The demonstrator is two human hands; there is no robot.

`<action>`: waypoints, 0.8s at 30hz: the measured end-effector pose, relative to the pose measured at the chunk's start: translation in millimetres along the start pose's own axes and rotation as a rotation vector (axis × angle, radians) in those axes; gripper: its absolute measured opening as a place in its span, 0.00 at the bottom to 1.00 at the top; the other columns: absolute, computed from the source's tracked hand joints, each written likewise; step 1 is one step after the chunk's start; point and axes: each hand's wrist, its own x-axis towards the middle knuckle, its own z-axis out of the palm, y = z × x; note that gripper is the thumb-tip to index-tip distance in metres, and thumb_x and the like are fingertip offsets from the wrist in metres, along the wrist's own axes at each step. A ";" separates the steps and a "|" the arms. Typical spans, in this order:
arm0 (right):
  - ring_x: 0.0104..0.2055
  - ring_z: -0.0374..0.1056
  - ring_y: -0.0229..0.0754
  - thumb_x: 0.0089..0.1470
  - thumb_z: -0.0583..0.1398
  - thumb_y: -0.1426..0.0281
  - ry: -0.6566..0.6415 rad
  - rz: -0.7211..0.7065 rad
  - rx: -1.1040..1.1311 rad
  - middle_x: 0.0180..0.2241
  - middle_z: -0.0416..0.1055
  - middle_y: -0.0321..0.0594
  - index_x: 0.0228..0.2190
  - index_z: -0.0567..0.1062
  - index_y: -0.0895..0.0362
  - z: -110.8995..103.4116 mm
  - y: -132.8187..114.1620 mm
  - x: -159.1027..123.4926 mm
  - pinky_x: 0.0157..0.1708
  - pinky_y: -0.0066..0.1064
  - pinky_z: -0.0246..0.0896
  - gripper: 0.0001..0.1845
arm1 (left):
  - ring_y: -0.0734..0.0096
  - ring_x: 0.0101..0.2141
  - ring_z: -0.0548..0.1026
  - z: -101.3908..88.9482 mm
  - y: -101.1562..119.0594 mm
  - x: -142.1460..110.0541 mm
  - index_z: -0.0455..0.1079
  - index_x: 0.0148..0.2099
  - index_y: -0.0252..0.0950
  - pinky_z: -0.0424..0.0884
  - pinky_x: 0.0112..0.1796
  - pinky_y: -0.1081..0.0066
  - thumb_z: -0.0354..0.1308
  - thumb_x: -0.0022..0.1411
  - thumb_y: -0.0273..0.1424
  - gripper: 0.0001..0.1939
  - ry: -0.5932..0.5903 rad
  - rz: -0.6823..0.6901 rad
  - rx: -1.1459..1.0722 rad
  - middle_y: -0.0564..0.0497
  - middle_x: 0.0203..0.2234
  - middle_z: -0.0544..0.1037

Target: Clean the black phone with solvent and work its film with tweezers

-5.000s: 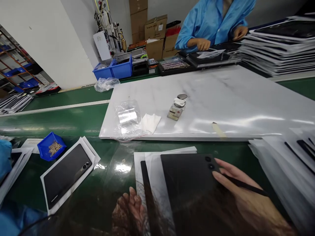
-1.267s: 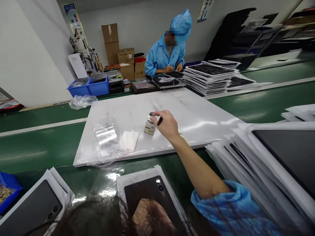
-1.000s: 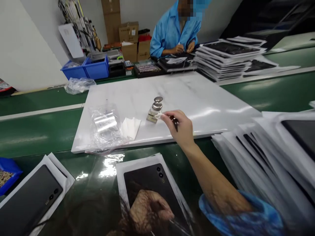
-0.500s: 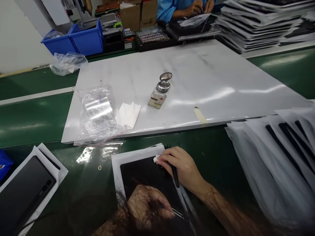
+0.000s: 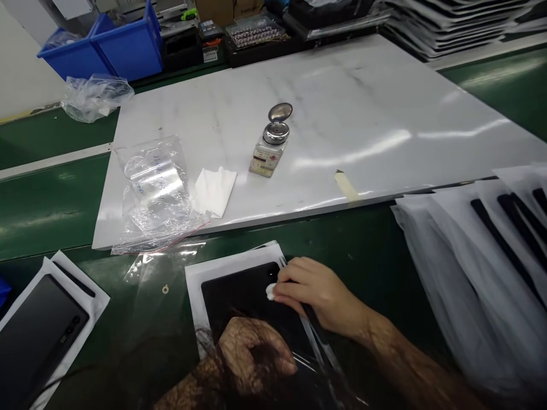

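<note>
A black tablet (image 5: 239, 290) lies on a white sleeve (image 5: 194, 285) in front of me, its camera corner toward the far right. My right hand (image 5: 316, 290) pinches a small wad of white wipe (image 5: 270, 291) against the tablet's back, just below the camera. A slim dark tool (image 5: 313, 319) is tucked under the same hand; its kind is unclear. On the tablet's nearer part rests my left hand (image 5: 254, 353), its fingers loosely curved and apart, with nothing visible in them. Strands of hair blur part of it.
A metal-topped dispenser bottle (image 5: 270, 148) with its lid up, a folded white wipe (image 5: 216, 191) and a clear zip bag (image 5: 156, 193) lie on the white board (image 5: 342, 114). Another tablet (image 5: 40, 336) lies at left. White sleeves (image 5: 453, 256) fill the right; blue bins (image 5: 128, 48) stand behind.
My right hand has drawn the wad from the camera corner nearer to me along the tablet. My left hand stays on the tablet. The view has tilted down slightly.
</note>
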 end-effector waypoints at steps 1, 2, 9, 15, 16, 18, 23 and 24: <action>0.33 0.77 0.43 0.86 0.68 0.74 0.018 0.020 -0.022 0.35 0.85 0.37 0.41 0.88 0.51 -0.5 -0.1 -0.6 0.34 0.38 0.72 0.15 | 0.47 0.33 0.97 -0.2 -0.3 -0.7 0.98 0.38 0.48 0.91 0.38 0.61 0.87 0.62 0.66 0.27 0.003 -0.007 -0.041 0.39 0.33 0.99; 0.33 0.77 0.43 0.85 0.68 0.74 0.044 0.046 -0.057 0.35 0.86 0.37 0.42 0.89 0.51 -0.3 -0.4 -0.9 0.34 0.39 0.72 0.14 | 0.47 0.33 0.97 -0.3 -0.5 -1.5 0.98 0.38 0.48 0.91 0.38 0.62 0.90 0.60 0.62 0.24 0.012 -0.008 -0.092 0.39 0.33 0.99; 0.34 0.78 0.44 0.87 0.64 0.74 -0.028 0.029 -0.027 0.35 0.85 0.38 0.41 0.88 0.50 5.5 -9.8 -4.4 0.33 0.40 0.73 0.19 | 0.46 0.39 1.00 -0.9 4.4 -4.4 1.01 0.44 0.53 0.95 0.47 0.61 0.96 0.58 0.47 0.14 0.010 0.043 -0.245 0.43 0.38 1.01; 0.34 0.81 0.47 0.83 0.71 0.72 0.078 0.202 -0.089 0.36 0.87 0.37 0.43 0.91 0.45 -13.0 9.1 -11.7 0.34 0.41 0.78 0.13 | 0.46 0.34 0.98 0.7 15.9 -2.7 1.00 0.39 0.50 0.93 0.40 0.62 0.95 0.58 0.47 0.13 0.041 0.001 -0.175 0.40 0.33 0.99; 0.34 0.81 0.48 0.83 0.71 0.72 0.132 0.218 -0.100 0.37 0.88 0.37 0.44 0.91 0.45 -13.3 12.2 -12.0 0.33 0.42 0.79 0.12 | 0.45 0.35 0.99 0.9 16.7 -3.3 1.00 0.39 0.50 0.93 0.40 0.61 0.95 0.58 0.48 0.13 0.045 -0.005 -0.171 0.39 0.34 0.99; 0.35 0.82 0.49 0.82 0.72 0.72 0.223 0.250 -0.113 0.38 0.88 0.38 0.46 0.91 0.43 -11.3 16.3 -12.7 0.33 0.42 0.80 0.11 | 0.44 0.36 0.99 0.7 16.7 -4.5 1.00 0.39 0.49 0.94 0.42 0.59 0.93 0.61 0.47 0.12 0.043 0.001 -0.171 0.39 0.35 1.00; 0.36 0.84 0.51 0.82 0.73 0.71 0.300 0.302 -0.083 0.38 0.88 0.39 0.48 0.93 0.42 -3.3 14.0 -12.9 0.34 0.44 0.84 0.09 | 0.48 0.36 0.99 -1.8 13.1 -4.7 1.00 0.41 0.51 0.93 0.40 0.64 0.94 0.61 0.44 0.10 0.025 0.033 -0.190 0.41 0.36 1.00; 0.37 0.84 0.51 0.82 0.73 0.71 0.291 0.295 -0.071 0.38 0.88 0.39 0.48 0.93 0.43 -1.9 11.8 -12.3 0.34 0.43 0.84 0.09 | 0.47 0.36 0.99 -2.3 12.3 -4.8 1.01 0.42 0.52 0.93 0.41 0.63 0.92 0.64 0.45 0.09 0.021 0.041 -0.191 0.41 0.36 1.00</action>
